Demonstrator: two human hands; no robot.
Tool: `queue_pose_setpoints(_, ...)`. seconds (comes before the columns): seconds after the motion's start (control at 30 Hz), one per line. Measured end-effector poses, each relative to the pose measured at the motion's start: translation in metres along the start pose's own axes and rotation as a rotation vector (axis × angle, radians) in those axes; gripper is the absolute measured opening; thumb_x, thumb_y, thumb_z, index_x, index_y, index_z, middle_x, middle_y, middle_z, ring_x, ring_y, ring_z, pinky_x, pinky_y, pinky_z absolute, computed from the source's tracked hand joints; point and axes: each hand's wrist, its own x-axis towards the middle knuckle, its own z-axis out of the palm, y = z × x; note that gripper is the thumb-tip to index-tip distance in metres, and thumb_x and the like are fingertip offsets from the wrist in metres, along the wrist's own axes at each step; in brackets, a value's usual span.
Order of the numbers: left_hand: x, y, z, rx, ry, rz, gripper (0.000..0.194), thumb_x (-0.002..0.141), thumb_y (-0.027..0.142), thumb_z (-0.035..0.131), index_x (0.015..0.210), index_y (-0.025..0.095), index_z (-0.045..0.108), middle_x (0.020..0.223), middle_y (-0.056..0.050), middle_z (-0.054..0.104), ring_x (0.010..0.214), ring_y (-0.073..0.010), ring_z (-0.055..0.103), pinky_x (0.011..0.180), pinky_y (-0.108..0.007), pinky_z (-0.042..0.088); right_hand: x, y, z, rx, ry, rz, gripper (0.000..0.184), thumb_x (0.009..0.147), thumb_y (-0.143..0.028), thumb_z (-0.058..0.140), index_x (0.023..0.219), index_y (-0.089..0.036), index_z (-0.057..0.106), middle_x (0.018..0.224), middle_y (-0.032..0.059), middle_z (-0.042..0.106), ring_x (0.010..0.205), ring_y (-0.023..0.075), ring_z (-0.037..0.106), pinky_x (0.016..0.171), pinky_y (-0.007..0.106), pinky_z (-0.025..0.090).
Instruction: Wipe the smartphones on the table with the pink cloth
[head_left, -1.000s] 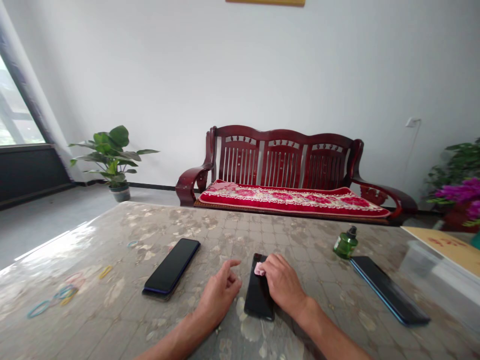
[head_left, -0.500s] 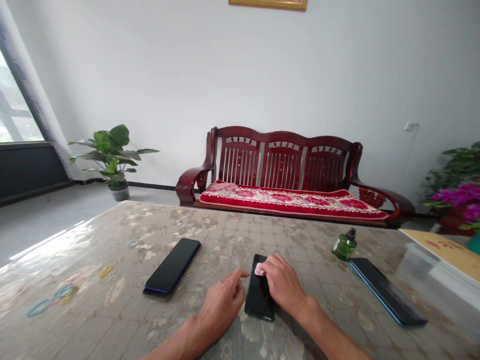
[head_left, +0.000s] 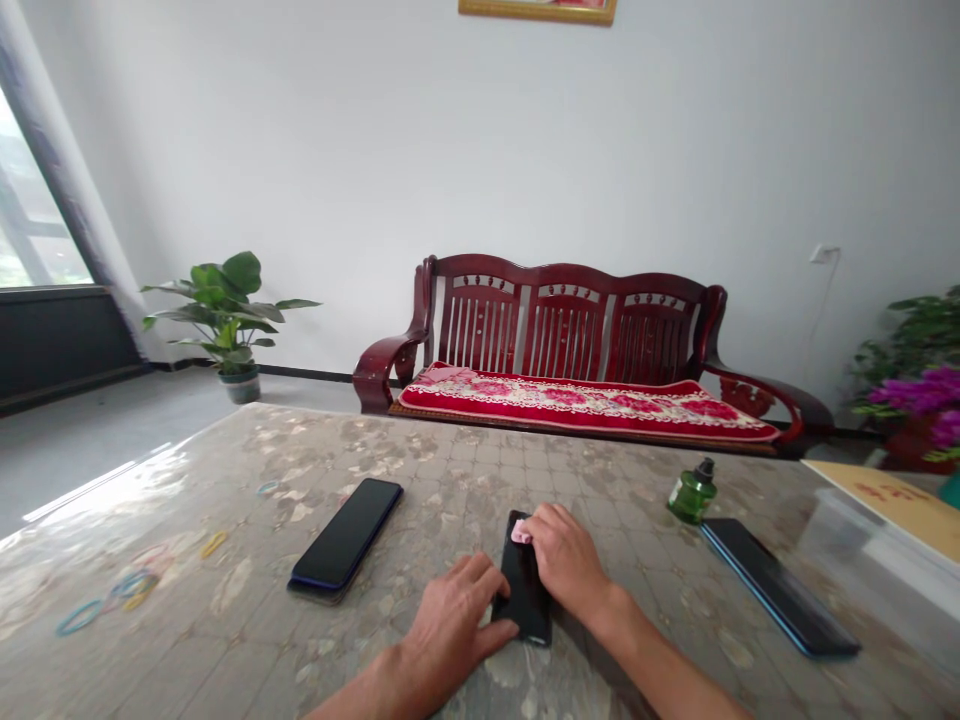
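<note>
A black smartphone point(head_left: 531, 600) lies screen up on the table in front of me. At its lower left edge is my left hand point(head_left: 457, 610), fingers curled against the side and thumb over the bottom corner, gripping it. My right hand point(head_left: 568, 555) is closed on a small folded pink cloth point(head_left: 520, 531), pressed to the upper part of the screen. That hand covers the phone's upper right side. To the left lies a second smartphone point(head_left: 347, 537) with a blue edge. A third smartphone point(head_left: 780, 585), also blue-edged, lies at the right.
A green pump bottle point(head_left: 691, 492) stands beside the right phone. Further right is a clear plastic box point(head_left: 862, 540) by a yellowish board point(head_left: 892, 498). Several coloured rubber bands point(head_left: 135, 585) lie at the left. Beyond the table point(head_left: 420, 450) stands a wooden bench point(head_left: 566, 310).
My left hand has gone from a pointing finger beside the phone to thumb and fingers on its lower left edge. The cloth has moved slightly up the screen.
</note>
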Motion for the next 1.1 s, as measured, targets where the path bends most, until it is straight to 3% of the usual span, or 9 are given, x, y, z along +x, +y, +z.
queue_pose_setpoints(0.17,0.000,0.000,0.000,0.003,-0.051,0.001,0.022,0.081,0.031,0.073,0.097,0.026,0.059,0.101,0.002,0.060,0.095,-0.0182,0.058,0.078,-0.025,0.042,0.006,-0.002,0.002,-0.013,0.020,0.036,0.024,0.095,-0.014,0.046,0.090,-0.024,0.067,0.092,0.0026,0.063,0.090,0.0176,0.053,0.081,0.027,0.036)
queue_pose_setpoints(0.4,0.000,0.000,0.004,0.031,-0.018,0.023,0.021,0.082,0.028,0.071,0.096,0.025,0.056,0.100,0.002,0.059,0.094,-0.0185,0.057,0.079,-0.025,0.041,-0.024,-0.013,-0.004,-0.003,-0.039,-0.160,0.024,0.097,-0.017,0.044,0.091,-0.024,0.066,0.092,0.0015,0.060,0.091,0.0166,0.049,0.078,0.027,0.034)
queue_pose_setpoints(0.57,0.003,0.002,0.001,0.039,-0.005,-0.040,0.011,0.086,0.022,0.062,0.094,0.024,0.055,0.097,0.002,0.059,0.091,-0.0170,0.059,0.076,-0.024,0.041,-0.005,-0.008,-0.001,-0.034,-0.003,0.019,0.021,0.095,-0.016,0.048,0.091,-0.022,0.068,0.094,0.0027,0.062,0.092,0.0163,0.052,0.081,0.027,0.036)
queue_pose_setpoints(0.73,0.004,0.004,-0.004,0.048,-0.020,-0.073,0.007,0.088,0.020,0.057,0.093,0.024,0.055,0.098,0.001,0.059,0.093,-0.0168,0.060,0.075,-0.023,0.041,-0.006,-0.009,-0.009,0.048,-0.017,-0.018,0.029,0.089,-0.007,0.048,0.102,-0.024,0.068,0.101,0.0024,0.063,0.099,0.0159,0.055,0.087,0.026,0.041)
queue_pose_setpoints(0.87,0.003,0.001,-0.003,0.044,-0.007,-0.043,0.004,0.090,0.022,0.055,0.094,0.024,0.054,0.098,0.001,0.060,0.092,-0.0168,0.060,0.075,-0.023,0.040,-0.046,-0.014,-0.047,0.198,0.089,0.039,0.046,0.081,-0.003,0.051,0.120,-0.026,0.063,0.124,0.0049,0.060,0.116,0.0173,0.053,0.101,0.029,0.040)
queue_pose_setpoints(0.93,0.002,-0.001,-0.002,0.034,0.003,-0.032,0.005,0.093,0.027,0.051,0.091,0.023,0.054,0.095,0.000,0.060,0.088,-0.0167,0.061,0.073,-0.023,0.040,-0.080,-0.021,-0.071,0.286,0.180,0.068,0.034,0.086,-0.008,0.054,0.113,-0.023,0.067,0.112,0.0045,0.066,0.106,0.0165,0.059,0.095,0.027,0.044)
queue_pose_setpoints(1.0,0.002,-0.002,-0.003,0.023,-0.010,-0.034,0.019,0.097,0.032,0.044,0.083,0.023,0.052,0.089,-0.001,0.059,0.083,-0.0169,0.061,0.070,-0.024,0.040,-0.123,-0.031,-0.091,0.340,0.242,-0.006,0.021,0.093,-0.017,0.051,0.101,-0.024,0.069,0.092,0.0018,0.069,0.086,0.0136,0.064,0.079,0.023,0.049)
queue_pose_setpoints(1.1,0.003,-0.005,-0.004,-0.007,-0.063,-0.024,0.033,0.099,0.037,0.034,0.074,0.023,0.049,0.081,-0.002,0.059,0.079,-0.0182,0.061,0.071,-0.026,0.041,-0.189,-0.050,-0.101,0.246,0.444,-0.137,0.016,0.093,-0.022,0.054,0.099,-0.023,0.068,0.066,-0.0009,0.063,0.060,0.0124,0.058,0.059,0.023,0.046)
